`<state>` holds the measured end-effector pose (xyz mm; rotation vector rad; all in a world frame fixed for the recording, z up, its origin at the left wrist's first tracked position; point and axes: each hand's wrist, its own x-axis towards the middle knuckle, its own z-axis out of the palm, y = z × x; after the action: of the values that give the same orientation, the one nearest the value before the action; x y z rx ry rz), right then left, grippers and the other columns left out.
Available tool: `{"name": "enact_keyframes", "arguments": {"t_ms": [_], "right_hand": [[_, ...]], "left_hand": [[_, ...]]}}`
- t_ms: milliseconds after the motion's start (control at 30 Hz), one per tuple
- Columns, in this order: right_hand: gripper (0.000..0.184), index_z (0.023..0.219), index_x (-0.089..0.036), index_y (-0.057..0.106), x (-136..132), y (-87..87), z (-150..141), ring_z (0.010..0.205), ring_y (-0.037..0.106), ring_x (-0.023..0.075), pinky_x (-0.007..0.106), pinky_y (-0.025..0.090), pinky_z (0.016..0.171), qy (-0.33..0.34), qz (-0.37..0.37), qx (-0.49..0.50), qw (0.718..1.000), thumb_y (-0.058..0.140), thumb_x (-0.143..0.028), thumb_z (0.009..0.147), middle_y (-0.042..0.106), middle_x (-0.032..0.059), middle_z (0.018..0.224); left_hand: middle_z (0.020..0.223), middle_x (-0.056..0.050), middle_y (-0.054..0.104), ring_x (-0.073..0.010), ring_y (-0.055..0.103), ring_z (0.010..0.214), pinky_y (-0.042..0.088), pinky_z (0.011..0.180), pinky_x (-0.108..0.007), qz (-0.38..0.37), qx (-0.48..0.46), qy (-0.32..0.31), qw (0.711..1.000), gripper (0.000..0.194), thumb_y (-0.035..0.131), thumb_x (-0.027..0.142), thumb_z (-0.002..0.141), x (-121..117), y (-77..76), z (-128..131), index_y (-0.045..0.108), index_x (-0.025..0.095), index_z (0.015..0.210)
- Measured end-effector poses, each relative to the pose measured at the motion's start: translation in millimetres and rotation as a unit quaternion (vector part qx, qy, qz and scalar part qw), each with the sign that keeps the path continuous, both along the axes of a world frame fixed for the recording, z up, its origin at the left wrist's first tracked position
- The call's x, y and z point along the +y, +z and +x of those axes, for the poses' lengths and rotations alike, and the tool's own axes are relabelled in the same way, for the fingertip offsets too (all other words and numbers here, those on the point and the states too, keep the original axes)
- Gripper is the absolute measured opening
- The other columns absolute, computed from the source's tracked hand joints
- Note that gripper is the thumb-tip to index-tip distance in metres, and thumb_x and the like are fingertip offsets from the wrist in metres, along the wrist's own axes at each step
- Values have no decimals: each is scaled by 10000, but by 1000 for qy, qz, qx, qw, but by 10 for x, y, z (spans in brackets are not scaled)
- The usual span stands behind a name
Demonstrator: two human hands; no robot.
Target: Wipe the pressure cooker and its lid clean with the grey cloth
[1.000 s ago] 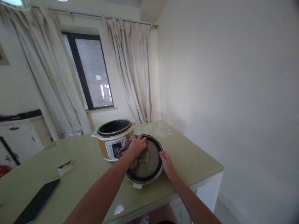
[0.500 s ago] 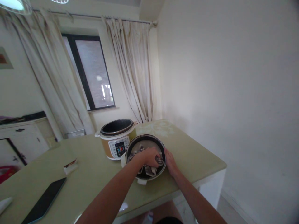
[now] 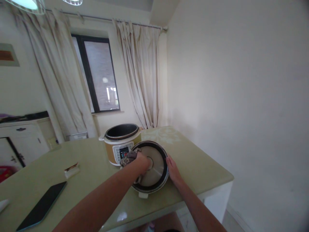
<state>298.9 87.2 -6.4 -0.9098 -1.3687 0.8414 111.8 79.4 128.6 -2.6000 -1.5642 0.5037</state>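
The round pressure cooker lid (image 3: 155, 174) is tilted on the table with its metal inner side facing me. My left hand (image 3: 142, 162) is closed on a dark patterned cloth (image 3: 129, 158), pressed against the left part of that inner side. Some of the cloth hangs over the lid's left rim, and my fingers are partly hidden. My right hand (image 3: 173, 168) grips the lid's right edge, thumb at the rim and the other fingers mostly out of sight. Just behind the lid stands the pressure cooker (image 3: 111, 151), uncovered, its dark inner pot showing.
On the left of the green-topped table (image 3: 91, 174) lie a dark tablet-like slab (image 3: 42, 205) and a small whitish packet (image 3: 71, 170). A white object (image 3: 3, 205) shows at the left edge. The wall (image 3: 217, 96) rises beyond the table's right side.
My left hand and the cloth have moved left across the lid, from its lower right to its left rim, uncovering the metal centre. My right hand still holds the right edge.
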Motion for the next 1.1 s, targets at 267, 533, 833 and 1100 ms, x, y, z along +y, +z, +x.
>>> {"name": "enact_keyframes", "arguments": {"t_ms": [267,533,833,1100], "right_hand": [[703,1452,-271,647,19,-75,8,1466,514,293,534,290,1297,-14,-1,8,1000,460,-759,981,617,81,1520],[685,1475,-267,627,6,-104,34,1497,478,283,516,255,1316,-28,0,16,999,467,-729,995,583,74,1556],[647,1341,-261,697,-17,-72,49,1357,599,277,483,381,1240,-9,-29,38,999,461,-750,990,695,78,1414],[619,1278,-252,730,-13,-52,48,1274,637,290,469,432,1188,-28,-15,6,999,503,-737,967,741,86,1314]], "left_hand": [[1453,-176,607,-391,504,1339,471,1018,-617,155,39,-58,985,320,561,113,942,-22,339,-261,788,214,1143],[1438,-116,532,-335,531,1286,577,876,-438,227,-182,65,955,347,653,238,883,143,-53,227,711,299,1219],[1223,-93,642,-293,667,1130,552,997,-412,69,-223,-26,972,376,717,408,793,62,-113,421,761,286,1146],[1042,-46,794,-233,717,925,574,872,-310,-83,-194,-65,975,408,772,372,705,25,-69,333,828,236,1085]]}}
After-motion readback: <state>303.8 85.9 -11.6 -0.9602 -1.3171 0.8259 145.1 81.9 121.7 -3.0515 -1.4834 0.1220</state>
